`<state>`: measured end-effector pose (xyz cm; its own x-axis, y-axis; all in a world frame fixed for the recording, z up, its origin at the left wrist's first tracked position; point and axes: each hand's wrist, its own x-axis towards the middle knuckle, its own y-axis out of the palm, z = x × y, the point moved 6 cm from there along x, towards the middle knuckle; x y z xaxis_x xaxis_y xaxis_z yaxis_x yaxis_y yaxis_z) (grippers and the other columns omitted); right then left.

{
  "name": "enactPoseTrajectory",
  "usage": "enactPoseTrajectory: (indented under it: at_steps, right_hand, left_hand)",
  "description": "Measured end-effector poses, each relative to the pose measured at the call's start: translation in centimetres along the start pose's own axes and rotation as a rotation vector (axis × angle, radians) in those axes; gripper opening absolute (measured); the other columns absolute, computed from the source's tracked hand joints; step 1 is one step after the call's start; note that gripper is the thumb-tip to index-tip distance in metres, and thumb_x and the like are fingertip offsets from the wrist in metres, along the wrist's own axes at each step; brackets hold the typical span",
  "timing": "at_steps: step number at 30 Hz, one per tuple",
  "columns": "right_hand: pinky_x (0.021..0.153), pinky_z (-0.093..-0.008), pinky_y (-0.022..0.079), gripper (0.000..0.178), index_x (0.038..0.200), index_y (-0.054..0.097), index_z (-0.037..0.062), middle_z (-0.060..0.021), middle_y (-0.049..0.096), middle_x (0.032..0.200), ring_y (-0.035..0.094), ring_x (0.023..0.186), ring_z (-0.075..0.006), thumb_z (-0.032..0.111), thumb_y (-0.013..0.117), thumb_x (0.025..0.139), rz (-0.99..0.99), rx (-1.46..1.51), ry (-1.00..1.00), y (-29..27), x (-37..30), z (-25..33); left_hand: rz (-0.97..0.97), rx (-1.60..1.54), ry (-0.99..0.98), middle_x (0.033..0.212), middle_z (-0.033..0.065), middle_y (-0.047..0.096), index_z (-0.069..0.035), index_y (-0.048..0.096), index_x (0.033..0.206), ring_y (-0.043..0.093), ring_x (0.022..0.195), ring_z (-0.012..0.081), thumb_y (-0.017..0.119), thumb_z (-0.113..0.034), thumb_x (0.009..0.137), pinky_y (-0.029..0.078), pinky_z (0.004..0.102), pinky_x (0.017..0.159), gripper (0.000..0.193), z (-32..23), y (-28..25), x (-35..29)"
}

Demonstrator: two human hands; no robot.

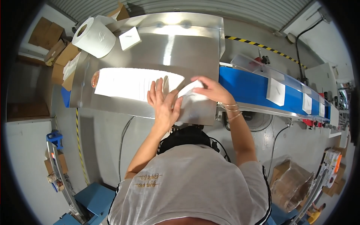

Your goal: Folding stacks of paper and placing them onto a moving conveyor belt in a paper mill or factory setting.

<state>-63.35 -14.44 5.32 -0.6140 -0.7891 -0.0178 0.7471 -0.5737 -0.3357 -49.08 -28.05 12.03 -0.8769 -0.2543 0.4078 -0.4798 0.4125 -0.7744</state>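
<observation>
A long row of overlapping white flat packets [127, 84] lies on a steel table [150, 52], bunched so closely that single ones are hard to tell apart. At its right end, my left hand [165, 108] rests on the row with fingers spread. Just beside it, my right hand [212, 90] pinches one white flat packet [191, 89] between thumb and fingers, tilted above the steel. Against the row's left end sits a rounded reddish-brown object [95, 79], partly hidden, its kind unclear.
A blue conveyor belt [243, 86] runs off to the right, carrying several white packets [276, 92] beside a clear guard. A big white roll [93, 37] and a single white packet [129, 38] occupy the table's far left. Cardboard boxes [67, 63] stand beyond its left edge.
</observation>
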Motion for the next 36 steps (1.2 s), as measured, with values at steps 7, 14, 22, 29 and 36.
enactPoseTrajectory:
  at_steps: [7, 14, 22, 29, 36]
  right_hand:
    - [0.07, -0.0292, 0.046, 0.039, 0.095, 0.063, 0.0002, -0.0088, 0.061, 0.076, 0.054, 0.069, -0.0203, 0.039, 0.063, 0.09, -0.791, -0.124, 0.485, -13.8, -9.2, -11.5]
    - [0.085, -0.0423, 0.047, 0.048, 0.113, 0.061, 0.0057, -0.0144, 0.063, 0.109, 0.059, 0.1, -0.032, 0.023, 0.079, 0.073, -0.645, -0.639, 0.016, -10.8, -6.8, -2.6]
    - [0.088, -0.0286, 0.044, 0.038, 0.117, 0.058, 0.007, -0.0086, 0.055, 0.119, 0.054, 0.104, -0.017, 0.017, 0.072, 0.082, 0.091, -0.15, -0.205, 1.8, 2.1, 2.1]
    - [0.07, -0.0328, 0.046, 0.031, 0.097, 0.061, 0.0009, -0.0101, 0.06, 0.088, 0.052, 0.072, -0.0194, 0.032, 0.06, 0.092, -0.692, -0.697, -0.208, -9.6, -7.0, -13.1]
    - [0.085, -0.0442, 0.047, 0.059, 0.12, 0.053, 0.0023, -0.0175, 0.062, 0.109, 0.059, 0.098, -0.035, 0.029, 0.077, 0.073, -0.848, -0.961, 0.259, -11.7, -7.7, -2.2]
  left_hand:
    - [-0.098, 0.086, -0.034, 0.141, 0.0208, 0.038, -0.006, 0.062, 0.117, 0.031, 0.132, 0.0426, 0.063, -0.005, 0.082, 0.023, 0.0528, 0.108, 0.035, 1.7, -0.6, -0.7]
    - [-0.065, -0.042, -0.041, 0.142, 0.0191, 0.038, -0.006, 0.066, 0.111, 0.026, 0.135, 0.0424, 0.062, 0.002, 0.078, 0.015, 0.0555, 0.109, 0.034, 1.1, -0.5, -0.5]
    - [-0.004, -0.037, -0.035, 0.147, 0.0208, 0.029, -0.012, 0.067, 0.11, 0.018, 0.138, 0.0446, 0.065, -0.008, 0.08, 0.012, 0.057, 0.11, 0.031, 1.3, -0.7, -0.1]
    - [-0.056, 0.084, 0.001, 0.143, 0.0209, 0.035, -0.005, 0.062, 0.117, 0.027, 0.133, 0.0446, 0.062, -0.006, 0.082, 0.019, 0.0591, 0.107, 0.034, 2.7, -0.8, 0.0]
    - [-0.086, 0.059, 0.001, 0.141, 0.0165, 0.039, -0.008, 0.066, 0.111, 0.026, 0.135, 0.0426, 0.062, 0.001, 0.078, 0.015, 0.0582, 0.108, 0.034, 2.8, -1.1, -0.4]
